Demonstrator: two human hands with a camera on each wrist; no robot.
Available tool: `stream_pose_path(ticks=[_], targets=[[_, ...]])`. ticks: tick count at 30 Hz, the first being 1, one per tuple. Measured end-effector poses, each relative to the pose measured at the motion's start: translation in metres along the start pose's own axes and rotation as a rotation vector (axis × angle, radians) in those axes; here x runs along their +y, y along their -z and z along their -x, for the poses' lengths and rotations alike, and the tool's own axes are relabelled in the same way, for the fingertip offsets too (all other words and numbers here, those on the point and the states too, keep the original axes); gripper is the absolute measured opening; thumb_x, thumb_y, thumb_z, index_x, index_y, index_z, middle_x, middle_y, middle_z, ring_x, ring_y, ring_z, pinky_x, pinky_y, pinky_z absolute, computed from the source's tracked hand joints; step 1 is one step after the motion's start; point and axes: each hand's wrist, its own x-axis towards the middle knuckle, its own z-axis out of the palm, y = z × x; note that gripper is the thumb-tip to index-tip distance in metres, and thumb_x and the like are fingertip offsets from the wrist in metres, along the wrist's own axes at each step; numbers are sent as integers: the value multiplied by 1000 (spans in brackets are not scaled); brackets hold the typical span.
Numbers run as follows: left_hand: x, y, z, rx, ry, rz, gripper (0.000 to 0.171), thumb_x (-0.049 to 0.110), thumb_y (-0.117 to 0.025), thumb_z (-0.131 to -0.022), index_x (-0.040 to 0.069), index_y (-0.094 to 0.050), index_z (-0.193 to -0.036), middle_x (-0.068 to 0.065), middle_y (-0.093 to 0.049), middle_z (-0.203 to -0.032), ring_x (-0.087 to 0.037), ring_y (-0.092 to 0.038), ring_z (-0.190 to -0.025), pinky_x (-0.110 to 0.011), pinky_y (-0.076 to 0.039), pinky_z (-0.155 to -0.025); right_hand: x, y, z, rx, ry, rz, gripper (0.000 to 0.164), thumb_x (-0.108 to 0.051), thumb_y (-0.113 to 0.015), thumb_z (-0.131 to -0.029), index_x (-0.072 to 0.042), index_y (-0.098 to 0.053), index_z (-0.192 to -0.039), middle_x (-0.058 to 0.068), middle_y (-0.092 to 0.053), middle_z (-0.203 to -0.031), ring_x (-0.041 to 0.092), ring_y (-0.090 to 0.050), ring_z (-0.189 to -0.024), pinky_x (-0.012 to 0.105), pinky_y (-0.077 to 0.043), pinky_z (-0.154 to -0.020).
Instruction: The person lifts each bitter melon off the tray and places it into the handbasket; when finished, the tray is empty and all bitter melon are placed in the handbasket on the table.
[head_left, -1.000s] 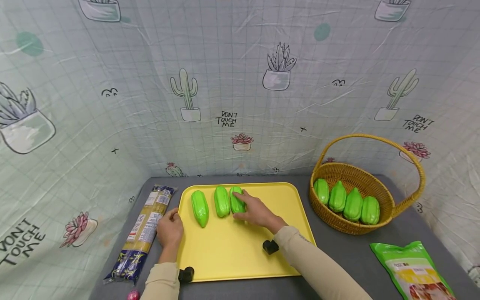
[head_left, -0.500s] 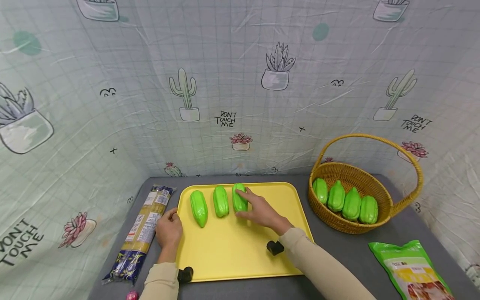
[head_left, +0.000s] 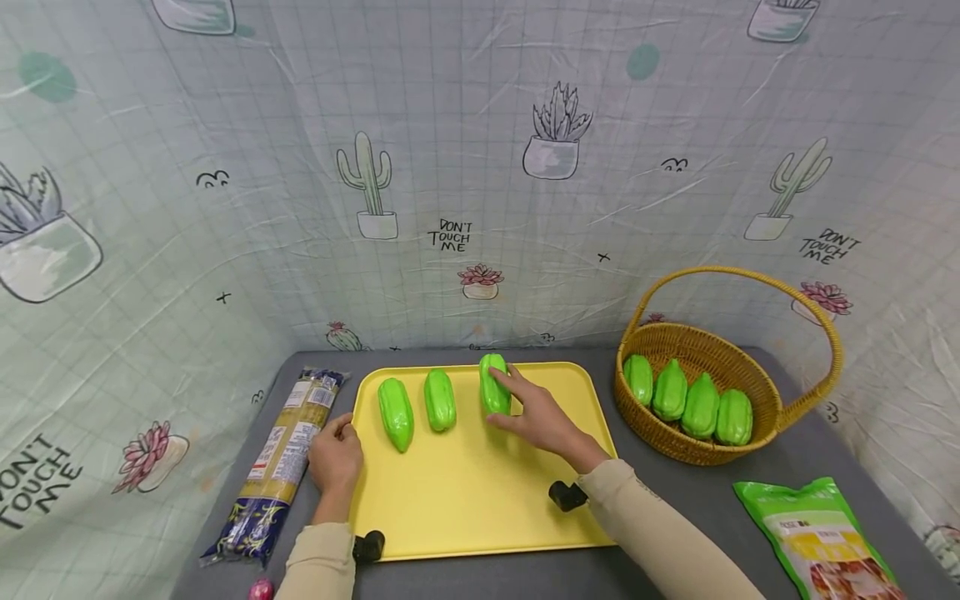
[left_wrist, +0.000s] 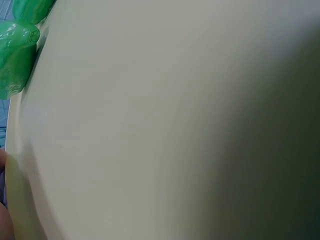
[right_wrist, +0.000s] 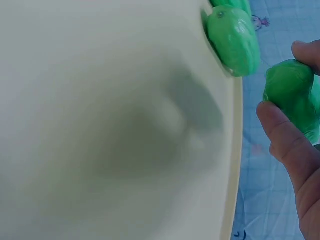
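A glossy green ridged fruit point(head_left: 493, 385) is held between the thumb and fingers of my right hand point(head_left: 542, 419), over the back of the yellow tray point(head_left: 442, 517). The right wrist view shows thumb and finger on opposite sides of this fruit point(right_wrist: 290, 90). Two similar fruits, one tapered point(head_left: 396, 414) and one blunter point(head_left: 440, 400), lie on the tray's back left. My left hand point(head_left: 335, 455) rests at the tray's left rim with loosely curled fingers. In the left wrist view, only bits of its fingers point(left_wrist: 5, 222) show by the rim.
At the right, a wicker basket point(head_left: 686, 450) with a tall handle holds several green fruits. A green food pouch point(head_left: 825, 537) lies in front of it. Left of the tray lies a long package point(head_left: 277, 467), with a small pink object point(head_left: 261, 590) near the front.
My right hand has moved the green fruit rightward and slightly back, away from the other two. My left hand has stayed at the tray's rim.
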Motion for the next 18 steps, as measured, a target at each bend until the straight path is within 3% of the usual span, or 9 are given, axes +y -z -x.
stream_pose_path(ticks=[6,13,18], targets=[[2,0,0,6,3,-4,36,16,-45,-104,5,-70,-128,-23,-69,-126,-47,-61,-117,-60,-46,-98,2,16,10,44,14,-41,82,-24,-76,-93,-18,-31,-162,19,-15,-170,39,-42,-147,52,-52,-106],[2,1,0,11,-3,-8,35,15,-45,-104,5,-70,-127,-23,-69,-125,-48,-61,-116,-61,-46,-96,6,37,23,102,50,-114,83,-21,-74,-95,-13,-27,-162,21,-12,-171,39,-21,-156,54,-50,-106],[2,1,1,6,-4,-7,36,14,-45,-104,4,-70,-128,-24,-69,-126,-47,-61,-116,-60,-46,-97,12,50,34,137,16,-82,83,-23,-74,-94,-15,-27,-163,20,-11,-171,41,-31,-152,47,-56,-100]])
